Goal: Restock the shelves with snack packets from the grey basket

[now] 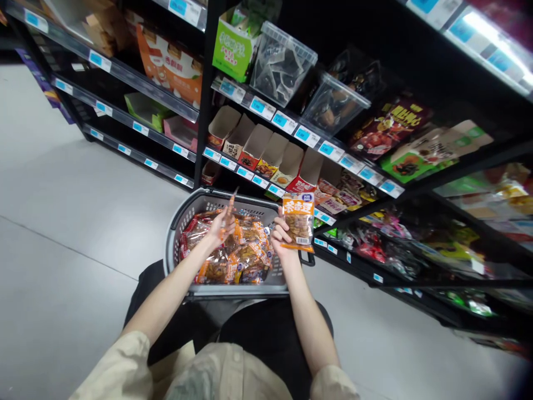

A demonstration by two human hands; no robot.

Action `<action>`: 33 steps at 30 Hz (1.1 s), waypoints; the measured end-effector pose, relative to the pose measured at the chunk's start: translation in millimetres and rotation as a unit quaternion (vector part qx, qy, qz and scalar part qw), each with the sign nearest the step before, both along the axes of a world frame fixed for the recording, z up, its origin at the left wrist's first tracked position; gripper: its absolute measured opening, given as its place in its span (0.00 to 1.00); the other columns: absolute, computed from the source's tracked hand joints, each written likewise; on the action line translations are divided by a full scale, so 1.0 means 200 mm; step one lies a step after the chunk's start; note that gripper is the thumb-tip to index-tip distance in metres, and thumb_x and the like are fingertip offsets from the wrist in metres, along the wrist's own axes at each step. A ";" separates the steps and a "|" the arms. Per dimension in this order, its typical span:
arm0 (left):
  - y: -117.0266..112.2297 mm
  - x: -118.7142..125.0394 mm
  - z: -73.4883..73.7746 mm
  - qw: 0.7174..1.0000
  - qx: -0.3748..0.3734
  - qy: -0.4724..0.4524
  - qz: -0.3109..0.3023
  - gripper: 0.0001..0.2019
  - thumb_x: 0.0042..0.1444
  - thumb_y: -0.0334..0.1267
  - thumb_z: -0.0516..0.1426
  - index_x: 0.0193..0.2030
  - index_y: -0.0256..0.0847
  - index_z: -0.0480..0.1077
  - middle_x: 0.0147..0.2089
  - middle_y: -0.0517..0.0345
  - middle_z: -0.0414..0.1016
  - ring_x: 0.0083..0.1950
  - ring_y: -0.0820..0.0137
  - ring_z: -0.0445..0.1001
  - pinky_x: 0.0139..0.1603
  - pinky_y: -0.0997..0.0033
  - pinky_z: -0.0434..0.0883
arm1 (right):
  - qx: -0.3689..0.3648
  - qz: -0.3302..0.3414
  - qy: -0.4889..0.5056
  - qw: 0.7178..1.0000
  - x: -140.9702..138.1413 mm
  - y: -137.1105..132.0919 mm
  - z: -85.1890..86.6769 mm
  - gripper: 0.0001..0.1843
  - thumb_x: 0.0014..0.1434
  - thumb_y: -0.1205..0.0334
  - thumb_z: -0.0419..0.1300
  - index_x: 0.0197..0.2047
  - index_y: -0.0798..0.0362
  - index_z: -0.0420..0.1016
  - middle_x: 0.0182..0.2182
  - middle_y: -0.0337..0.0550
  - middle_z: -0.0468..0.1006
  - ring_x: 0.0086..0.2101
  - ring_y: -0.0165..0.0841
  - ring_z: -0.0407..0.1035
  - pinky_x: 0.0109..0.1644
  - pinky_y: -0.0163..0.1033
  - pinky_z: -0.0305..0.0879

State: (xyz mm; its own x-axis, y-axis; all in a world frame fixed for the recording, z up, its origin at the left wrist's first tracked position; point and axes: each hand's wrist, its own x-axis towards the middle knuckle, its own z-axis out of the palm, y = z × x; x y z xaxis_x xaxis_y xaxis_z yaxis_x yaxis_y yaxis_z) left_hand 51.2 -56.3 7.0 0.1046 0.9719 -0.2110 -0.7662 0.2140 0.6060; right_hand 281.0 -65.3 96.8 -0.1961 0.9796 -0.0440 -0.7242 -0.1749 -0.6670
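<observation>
A grey shopping basket [169, 244] sits before my knees, holding several orange and clear snack packets [250, 253]. Above the basket's right end, my right hand [281, 236] grips an orange snack packet [298, 221] upright, its printed front and dark brown contents facing me. Over the basket's left half is my left hand [221, 228], closed on a thin packet [231, 208] turned edge-on, so its face is hidden. The two hands are apart.
Ahead stands a black shelf unit [204, 83] with open cardboard display boxes [272, 155], clear plastic tubs [283, 64] and price tags along its edges. Bagged snacks [383, 244] fill the lower right shelves. Grey floor [83, 222] extends on both sides.
</observation>
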 end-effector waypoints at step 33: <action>0.00 0.02 0.03 0.896 0.083 0.411 0.147 0.10 0.66 0.47 0.59 0.41 0.42 0.72 0.37 0.58 0.77 0.38 0.67 0.74 0.41 0.71 0.69 | 0.039 -0.232 -0.409 0.882 -0.08 0.12 -0.07 0.27 0.52 0.34 0.70 0.33 0.47 0.67 0.28 0.37 0.77 0.28 0.33 0.70 0.34 0.38 0.67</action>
State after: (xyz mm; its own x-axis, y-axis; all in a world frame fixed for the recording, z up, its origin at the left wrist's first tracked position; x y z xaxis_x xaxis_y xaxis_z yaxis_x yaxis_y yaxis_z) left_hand 55.7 -55.5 12.1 -0.2846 0.9573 0.0504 -0.0557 -0.0690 0.9961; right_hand 265.0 -42.2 83.4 0.2928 0.9523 0.0863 0.0228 0.0833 -0.9963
